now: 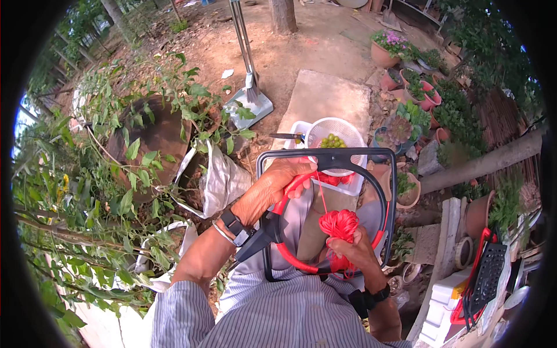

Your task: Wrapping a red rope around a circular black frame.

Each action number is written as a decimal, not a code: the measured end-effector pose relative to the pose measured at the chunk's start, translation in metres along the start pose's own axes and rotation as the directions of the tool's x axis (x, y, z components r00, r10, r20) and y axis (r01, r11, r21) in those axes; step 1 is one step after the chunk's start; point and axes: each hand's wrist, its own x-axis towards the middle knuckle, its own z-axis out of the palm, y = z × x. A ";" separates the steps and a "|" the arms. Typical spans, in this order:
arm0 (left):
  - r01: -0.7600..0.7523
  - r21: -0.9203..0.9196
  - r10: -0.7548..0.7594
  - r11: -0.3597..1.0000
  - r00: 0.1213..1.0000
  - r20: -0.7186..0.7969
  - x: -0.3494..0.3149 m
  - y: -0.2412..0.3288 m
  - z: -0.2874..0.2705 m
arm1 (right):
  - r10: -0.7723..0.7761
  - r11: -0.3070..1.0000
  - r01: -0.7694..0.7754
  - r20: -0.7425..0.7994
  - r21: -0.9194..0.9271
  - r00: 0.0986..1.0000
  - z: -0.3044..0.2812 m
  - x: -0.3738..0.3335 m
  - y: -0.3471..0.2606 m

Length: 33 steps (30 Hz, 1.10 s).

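Over my lap lies a black rectangular frame (396, 191) with a round ring inside it, the ring partly wrapped in red cord. My left hand (288, 177) is closed around the ring's upper left, its fingertips at the red wrapping. My right hand (355, 250) grips a bundle of red cord (339, 225) inside the ring's lower right. A thin strand runs up from the bundle to the ring beside my left fingers. Some red cord hangs below my right hand. What lies under my left palm is hidden.
Beyond the frame, a white colander (314, 133) of green fruit rests on a white tray (356, 184) with red things in it. A dustpan (261, 107) stands further off. White sacks (223, 180) and leafy plants are on the left; potted plants (386, 49) and a white box (441, 310) on the right.
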 end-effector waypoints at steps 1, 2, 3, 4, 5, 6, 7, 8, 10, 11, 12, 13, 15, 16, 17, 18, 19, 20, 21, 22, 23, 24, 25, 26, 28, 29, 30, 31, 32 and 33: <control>0.025 0.017 -0.025 1.000 1.000 -0.007 -0.001 0.001 0.002 | -0.006 1.000 0.006 -0.002 0.008 1.000 0.001 -0.001 0.000; 0.047 0.017 -0.047 0.999 0.999 -0.027 0.000 0.001 0.004 | -0.007 1.000 0.007 -0.002 0.014 1.000 0.000 -0.001 0.001; 0.049 0.023 -0.048 0.999 0.998 -0.030 -0.002 0.001 0.007 | -0.001 1.000 0.001 0.003 0.027 1.000 -0.001 0.000 0.002; 0.052 0.031 -0.049 0.998 0.996 -0.079 -0.003 0.002 0.011 | 0.007 0.999 -0.007 0.001 0.035 1.000 -0.002 0.001 0.002; 0.055 0.040 -0.049 0.998 0.991 -0.127 -0.002 0.003 0.013 | 0.006 0.999 -0.006 -0.006 0.036 1.000 -0.001 0.001 0.003; 0.056 0.044 -0.051 0.997 0.991 -0.121 -0.001 0.002 0.013 | 0.021 0.999 -0.021 -0.004 0.043 1.000 -0.001 0.000 0.004; 0.035 0.056 -0.027 0.998 0.991 -0.133 -0.001 0.000 0.013 | 0.035 0.998 -0.034 -0.003 0.050 0.999 0.000 0.000 0.004; 0.014 0.068 -0.004 0.998 0.989 -0.145 0.000 -0.002 0.013 | 0.032 0.998 -0.031 -0.011 0.051 0.999 0.000 0.000 0.005; 0.004 0.081 0.009 0.997 0.988 -0.154 0.001 -0.004 0.012 | 0.045 0.995 -0.042 -0.023 0.090 0.999 0.002 0.000 0.007; -0.007 0.089 0.022 0.996 0.985 -0.171 0.001 -0.006 0.011 | 0.045 0.995 -0.043 -0.024 0.091 0.999 0.002 -0.001 0.009; 0.000 0.128 0.021 0.992 0.987 -0.162 0.002 -0.005 0.010 | 0.034 0.992 -0.028 -0.049 0.122 0.998 0.002 -0.002 0.011; 0.003 0.128 0.019 0.992 0.986 -0.165 0.003 -0.006 0.009 | 0.026 0.988 -0.015 -0.073 0.154 0.997 0.002 -0.002 0.013; -0.006 0.143 0.022 0.990 0.994 -0.110 0.003 -0.007 0.004 | 0.053 0.982 -0.039 -0.071 0.185 0.996 -0.002 -0.002 0.016; -0.005 0.145 0.015 0.989 0.997 -0.072 0.004 -0.008 0.002 | 0.075 0.975 -0.058 -0.075 0.212 0.994 -0.004 -0.002 0.016; -0.004 0.145 0.015 0.989 0.997 -0.073 0.003 -0.008 0.000 | 0.076 0.975 -0.059 -0.074 0.213 0.994 -0.004 -0.001 0.017; 0.012 0.178 0.000 0.984 0.998 -0.070 0.003 -0.007 -0.002 | 0.097 0.962 -0.071 -0.085 0.263 0.992 -0.004 0.001 0.019; 0.028 0.211 -0.014 0.977 0.998 -0.066 0.003 -0.006 -0.002 | 0.118 0.947 -0.083 -0.096 0.312 0.988 -0.005 0.002 0.021; 0.028 0.210 -0.015 0.977 0.998 -0.067 0.005 -0.006 -0.003 | 0.119 0.946 -0.084 -0.096 0.312 0.988 -0.007 0.003 0.027; 0.034 0.217 -0.028 0.976 0.999 -0.030 0.008 -0.006 -0.005 | 0.110 0.939 -0.070 -0.103 0.336 0.989 -0.009 0.005 0.034; 0.039 0.222 -0.040 0.974 0.999 0.000 0.008 -0.006 -0.006 | 0.102 0.932 -0.058 -0.104 0.359 0.989 -0.009 0.006 0.036; 0.039 0.220 -0.039 0.975 0.999 -0.005 0.007 -0.006 -0.007 | 0.102 0.932 -0.061 -0.098 0.358 0.990 -0.009 0.007 0.037; 0.031 0.205 -0.032 0.978 1.000 0.001 0.007 -0.007 -0.008 | 0.128 0.921 -0.080 -0.101 0.382 0.987 -0.009 0.007 0.037; 0.022 0.193 -0.025 0.981 1.000 0.013 0.008 -0.006 -0.007 | 0.152 0.909 -0.095 -0.110 0.407 0.982 -0.010 0.007 0.036; 0.019 0.195 -0.023 0.981 1.000 0.015 0.008 -0.006 -0.007 | 0.149 0.909 -0.092 -0.112 0.406 0.982 -0.010 0.007 0.037; 0.030 0.174 -0.030 0.984 1.000 -0.003 0.008 -0.006 -0.006 | 0.200 0.894 -0.133 -0.115 0.429 0.973 -0.010 0.008 0.039; 0.025 0.181 -0.027 0.983 1.000 0.006 0.008 -0.005 -0.006 | 0.192 0.895 -0.122 -0.124 0.429 0.973 -0.010 0.008 0.038; 0.018 0.158 -0.027 0.987 0.998 0.054 0.005 -0.004 -0.007 | 0.199 0.888 -0.128 -0.117 0.442 0.973 -0.009 0.007 0.036; 0.012 0.133 -0.025 0.991 0.995 0.097 0.001 -0.005 -0.008 | 0.206 0.881 -0.137 -0.105 0.454 0.973 -0.008 0.006 0.034; 0.004 0.101 -0.013 0.995 0.996 0.088 0.002 -0.007 -0.008 | 0.201 0.889 -0.137 -0.104 0.438 0.974 -0.008 0.006 0.034; 0.000 0.105 -0.010 0.994 0.996 0.093 0.001 -0.008 -0.008 | 0.195 0.890 -0.130 -0.108 0.438 0.975 -0.009 0.006 0.032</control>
